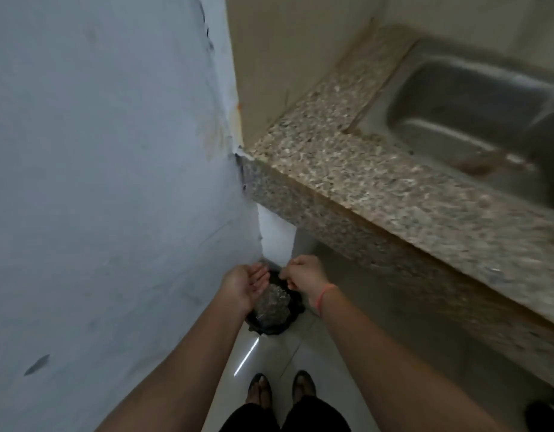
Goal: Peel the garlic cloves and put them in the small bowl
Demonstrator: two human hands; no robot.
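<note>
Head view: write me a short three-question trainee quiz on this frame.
1. True or false: the left hand grips a knife.
2. Which wrist wears the red string? A left, B right, C both.
3. Fill in: both hands hang over the black-lined ____ on the floor.
Key: 1 false, its palm lies open; 2 B, beside the right hand; 3 bin.

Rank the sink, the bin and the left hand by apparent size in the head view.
1. sink
2. bin and left hand: they look about alike, and the hand is nearer the camera, so unranked.
</note>
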